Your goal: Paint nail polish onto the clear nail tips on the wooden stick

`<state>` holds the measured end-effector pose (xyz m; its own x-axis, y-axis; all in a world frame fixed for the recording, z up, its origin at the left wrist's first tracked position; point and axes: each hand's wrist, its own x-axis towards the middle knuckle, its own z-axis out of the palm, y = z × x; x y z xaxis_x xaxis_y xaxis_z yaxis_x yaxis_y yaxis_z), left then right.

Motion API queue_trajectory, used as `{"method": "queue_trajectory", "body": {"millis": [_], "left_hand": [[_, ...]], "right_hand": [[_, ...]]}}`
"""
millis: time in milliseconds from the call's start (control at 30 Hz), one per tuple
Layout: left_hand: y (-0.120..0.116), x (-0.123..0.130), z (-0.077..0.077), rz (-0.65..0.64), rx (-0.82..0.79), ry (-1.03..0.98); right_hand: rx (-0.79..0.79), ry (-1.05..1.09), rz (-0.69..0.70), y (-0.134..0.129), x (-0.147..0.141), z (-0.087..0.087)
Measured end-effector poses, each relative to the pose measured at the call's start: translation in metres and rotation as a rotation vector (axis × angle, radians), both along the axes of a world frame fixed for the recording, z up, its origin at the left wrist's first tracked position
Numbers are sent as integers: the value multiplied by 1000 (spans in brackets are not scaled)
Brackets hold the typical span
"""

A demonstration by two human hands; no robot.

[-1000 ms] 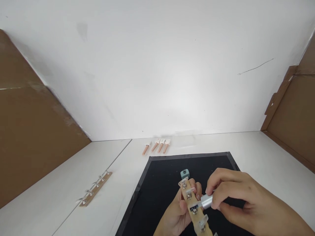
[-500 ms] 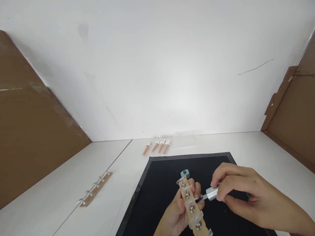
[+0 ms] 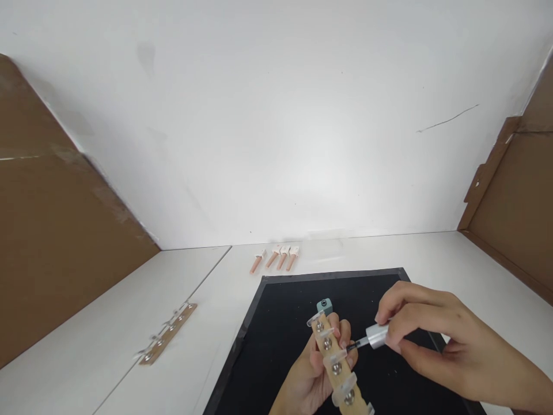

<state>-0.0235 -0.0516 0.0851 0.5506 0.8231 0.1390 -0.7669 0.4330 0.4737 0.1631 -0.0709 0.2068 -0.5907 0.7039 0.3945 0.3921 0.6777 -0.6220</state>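
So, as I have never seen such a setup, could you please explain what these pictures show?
There is no machine: a camera worn on a person's head looks forward and down at their two bare hands. The left hand holds a wooden strip carrying clear, curved pieces; the right hand holds a silver-handled brush, its dark tip at or near one piece. Below, a black mat bearing a small teal container lies on a white table. Beyond the mat are four pink-and-white items, and a second strip lies to the left.
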Motion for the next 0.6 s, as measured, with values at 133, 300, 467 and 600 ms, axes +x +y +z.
{"method": "queue_trajectory", "body": {"millis": [133, 300, 467, 600], "left_hand": [[1, 1, -2, -18, 0, 12], [1, 2, -4, -25, 28, -31], [-1, 1, 3, -23, 41, -54], [-2, 0, 5, -14, 54, -48]], "right_hand": [[-20, 49, 36, 1, -5, 3], [-44, 14, 50, 3, -6, 5], [-70, -62, 19, 3, -1, 3], [-58, -64, -13, 2, 2, 0]]}}
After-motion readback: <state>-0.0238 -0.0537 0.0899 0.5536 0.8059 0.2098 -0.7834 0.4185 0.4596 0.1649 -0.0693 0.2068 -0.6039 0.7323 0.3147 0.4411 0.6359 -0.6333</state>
